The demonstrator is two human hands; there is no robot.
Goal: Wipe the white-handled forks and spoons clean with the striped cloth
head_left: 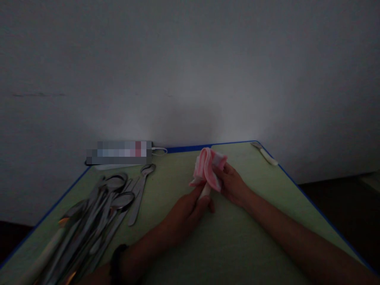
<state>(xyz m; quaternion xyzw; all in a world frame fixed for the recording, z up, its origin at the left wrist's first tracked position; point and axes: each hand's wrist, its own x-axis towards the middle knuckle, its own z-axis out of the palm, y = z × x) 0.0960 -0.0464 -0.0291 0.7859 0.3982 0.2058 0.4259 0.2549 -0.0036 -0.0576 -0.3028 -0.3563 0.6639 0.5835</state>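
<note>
Over the middle of the table, my left hand [190,211] is closed around a pale utensil handle [205,190]. A pink and white cloth [206,168] is folded over the far end of that utensil, so its head is hidden and I cannot tell its kind. My right hand [233,180] grips the cloth from the right side, fingers pressed into its folds. A dark band circles my left wrist.
A pile of metal spoons and other cutlery [101,213] covers the table's left side, with one spoon [141,194] beside it. A blurred-out device [118,152] with a white cable stands behind. One white-handled utensil [267,155] lies at the back right corner, near the wall.
</note>
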